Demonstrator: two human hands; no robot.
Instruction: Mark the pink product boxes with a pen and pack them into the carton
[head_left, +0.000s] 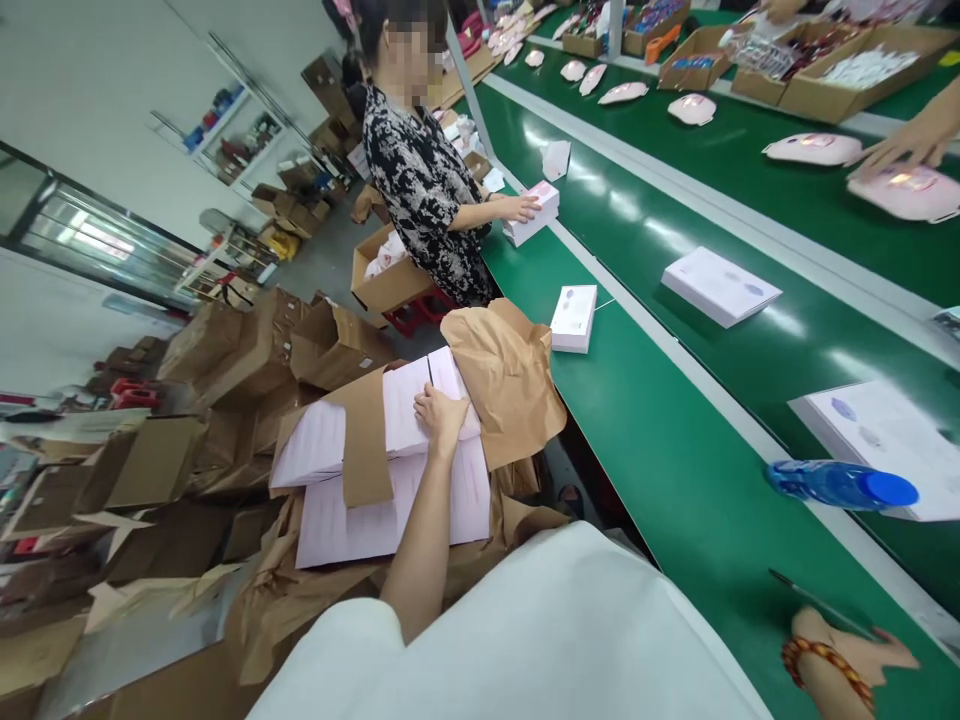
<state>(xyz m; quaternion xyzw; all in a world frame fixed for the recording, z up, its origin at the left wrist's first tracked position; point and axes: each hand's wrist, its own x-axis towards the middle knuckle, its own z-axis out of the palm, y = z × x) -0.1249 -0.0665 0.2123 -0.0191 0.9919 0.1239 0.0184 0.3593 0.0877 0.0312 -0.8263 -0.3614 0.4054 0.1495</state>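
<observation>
My left hand (442, 410) reaches out to a stack of flat pale pink cartons (352, 520) half wrapped in torn brown paper (510, 380). Its fingers curl over the edge of the top carton (409, 400) and grip it. My right hand (851, 650), with a bead bracelet on the wrist, lies flat on the green conveyor belt (675, 470) at the lower right, fingers stretched out. A thin dark stick (825, 602) lies just beside it.
A blue water bottle (840, 485) lies on a white box (877, 440). More white boxes (574, 318) sit on the belt. A co-worker (427, 190) ahead touches a box (534, 212). Another person's hand (907, 140) handles pink items. Brown cardboard boxes (225, 360) crowd the floor at left.
</observation>
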